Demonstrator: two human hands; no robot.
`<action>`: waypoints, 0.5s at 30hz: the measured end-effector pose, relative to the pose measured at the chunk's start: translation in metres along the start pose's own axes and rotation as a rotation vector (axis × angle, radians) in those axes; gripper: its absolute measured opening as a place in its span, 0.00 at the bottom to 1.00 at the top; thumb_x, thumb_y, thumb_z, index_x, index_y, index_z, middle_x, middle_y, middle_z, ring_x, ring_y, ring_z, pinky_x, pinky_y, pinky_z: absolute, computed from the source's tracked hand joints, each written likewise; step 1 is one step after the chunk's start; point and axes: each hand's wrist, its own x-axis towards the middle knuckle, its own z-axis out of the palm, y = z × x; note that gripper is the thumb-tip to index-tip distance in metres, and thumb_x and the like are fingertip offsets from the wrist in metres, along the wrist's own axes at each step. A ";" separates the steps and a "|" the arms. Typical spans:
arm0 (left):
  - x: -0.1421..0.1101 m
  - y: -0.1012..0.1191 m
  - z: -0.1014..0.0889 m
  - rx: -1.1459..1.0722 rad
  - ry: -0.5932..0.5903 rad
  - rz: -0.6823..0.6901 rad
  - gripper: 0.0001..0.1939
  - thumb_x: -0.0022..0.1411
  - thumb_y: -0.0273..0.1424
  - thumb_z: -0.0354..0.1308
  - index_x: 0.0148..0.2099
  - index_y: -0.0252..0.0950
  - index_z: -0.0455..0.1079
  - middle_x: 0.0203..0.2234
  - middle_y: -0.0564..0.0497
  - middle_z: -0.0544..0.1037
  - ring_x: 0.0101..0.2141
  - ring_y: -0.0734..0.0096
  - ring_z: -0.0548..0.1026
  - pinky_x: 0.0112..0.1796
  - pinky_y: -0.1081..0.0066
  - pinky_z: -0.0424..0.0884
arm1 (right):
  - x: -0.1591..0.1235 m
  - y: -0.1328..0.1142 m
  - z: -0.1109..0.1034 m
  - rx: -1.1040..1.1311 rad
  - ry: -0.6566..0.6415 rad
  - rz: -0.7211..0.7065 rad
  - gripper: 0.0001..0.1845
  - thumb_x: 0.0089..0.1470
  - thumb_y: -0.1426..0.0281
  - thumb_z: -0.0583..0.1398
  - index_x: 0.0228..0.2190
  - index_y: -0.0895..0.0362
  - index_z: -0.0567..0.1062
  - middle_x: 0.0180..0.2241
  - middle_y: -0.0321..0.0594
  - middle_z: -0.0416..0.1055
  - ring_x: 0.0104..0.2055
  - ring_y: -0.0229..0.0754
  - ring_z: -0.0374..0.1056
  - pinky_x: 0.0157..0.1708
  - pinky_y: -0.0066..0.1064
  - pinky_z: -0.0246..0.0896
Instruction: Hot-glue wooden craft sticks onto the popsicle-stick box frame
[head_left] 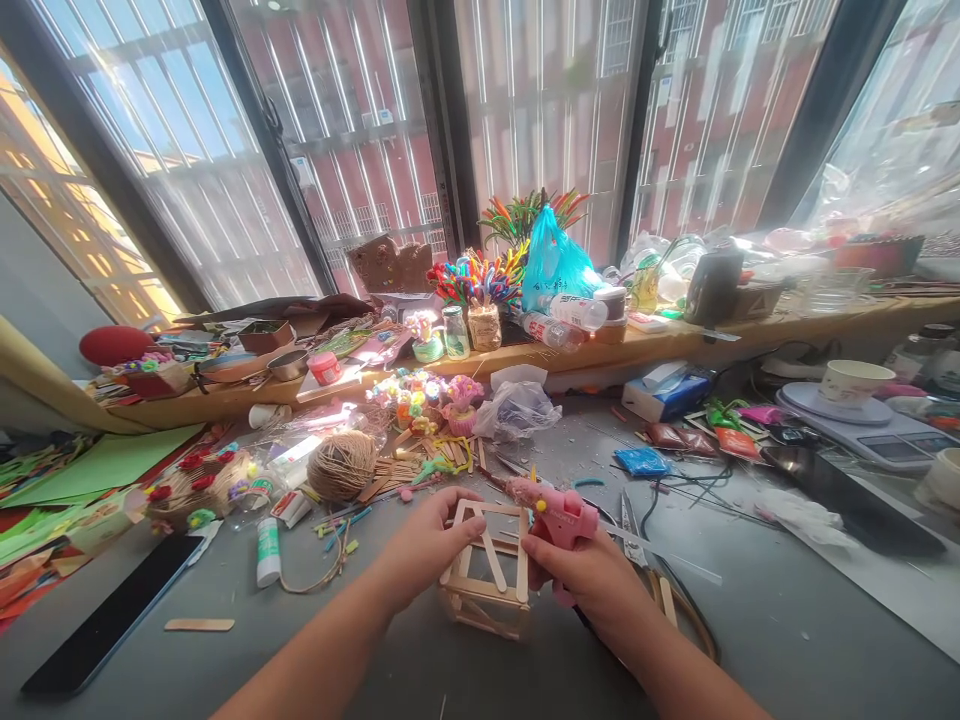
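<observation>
In the head view I take the ball of twine [341, 465] as my landmark: the craft-stick frame [523, 570] sits to its right and nearer to me, over the grey tabletop [420, 680]. My left hand [431, 540] has thumb and fingers clamped on the frame's left side, the thumb reaching over its upper face. My right hand [592, 580], farther right of the twine, has its fingers wrapped around the grip of a pink hot glue gun [574, 520]; whether its thumb also touches the frame, I can't tell. I'd expect the frame to be very light, its sticks stiff but its joints fragile, so I'd pinch it gently at a corner, where sticks overlap, and never squeeze the open middle. The gun should feel heavier and hard, best held by the handle, well away from its nozzle. The frame is boxy and open, made of pale, flat wooden strips with rounded ends, one slanting across the top. The twine looks coarse, fibrous and round. Nearer than it stand a smooth green-and-white glue tube [268, 552] and, nearer still and leftward, a loose craft stick [199, 625]. Metal scissors [631, 530] lie far to its right.
</observation>
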 end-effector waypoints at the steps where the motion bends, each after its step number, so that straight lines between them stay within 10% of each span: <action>1: 0.001 -0.001 0.001 -0.021 0.004 -0.007 0.26 0.58 0.47 0.71 0.53 0.37 0.73 0.42 0.46 0.83 0.45 0.51 0.81 0.44 0.61 0.75 | 0.000 0.000 0.000 0.007 0.004 -0.006 0.41 0.48 0.57 0.75 0.62 0.50 0.77 0.25 0.29 0.72 0.23 0.39 0.74 0.17 0.24 0.50; 15: 0.003 0.003 0.008 -0.148 -0.013 -0.092 0.20 0.57 0.43 0.68 0.46 0.40 0.69 0.31 0.55 0.79 0.32 0.64 0.78 0.34 0.70 0.70 | 0.000 0.002 0.000 -0.037 0.022 0.026 0.42 0.48 0.56 0.75 0.63 0.51 0.76 0.24 0.31 0.73 0.23 0.40 0.72 0.18 0.25 0.48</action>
